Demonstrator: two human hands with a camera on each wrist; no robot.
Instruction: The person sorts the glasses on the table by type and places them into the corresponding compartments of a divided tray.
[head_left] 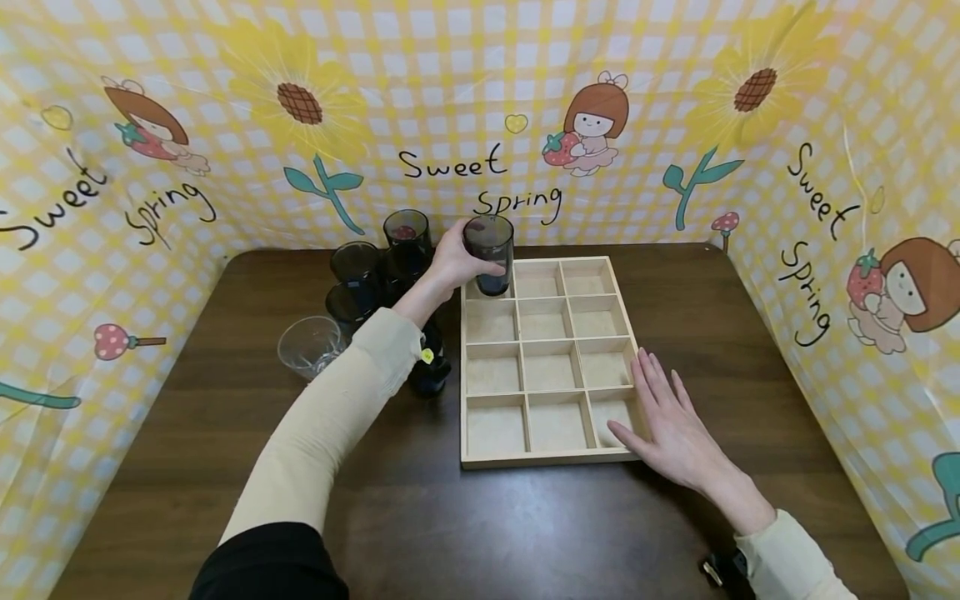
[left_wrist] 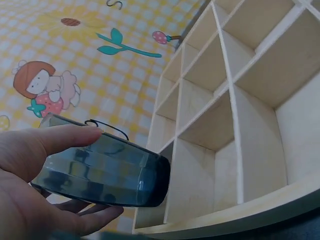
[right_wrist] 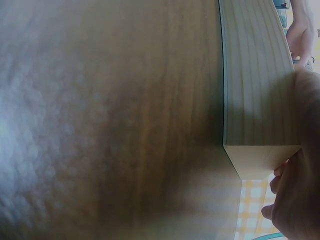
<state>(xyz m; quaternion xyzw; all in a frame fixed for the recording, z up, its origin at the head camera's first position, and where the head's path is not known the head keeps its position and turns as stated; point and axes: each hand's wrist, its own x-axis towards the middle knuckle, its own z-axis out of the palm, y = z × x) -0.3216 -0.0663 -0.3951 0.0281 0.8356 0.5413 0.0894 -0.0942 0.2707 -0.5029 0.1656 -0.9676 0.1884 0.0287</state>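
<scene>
My left hand (head_left: 459, 265) grips a dark tinted drinking glass (head_left: 489, 250) at the back left compartment of a pale wooden divided box (head_left: 551, 458). In the left wrist view the thumb lies along one side of the glass (left_wrist: 107, 167) and fingers show on the other, its base at the compartment opening. My right hand (head_left: 671, 425), fingers straight and spread, rests on the box's right edge near the front corner. The right wrist view shows that hand (right_wrist: 295, 200) against the box's wooden side (right_wrist: 257, 75).
Left of the box stand several dark glasses (head_left: 354, 260), partly hidden by the left forearm, and a clear glass (head_left: 306, 346). A small black object (head_left: 723, 571) is by the right sleeve. Yellow checked cloth (head_left: 450, 83) encloses the brown table (head_left: 405, 517) at back and sides.
</scene>
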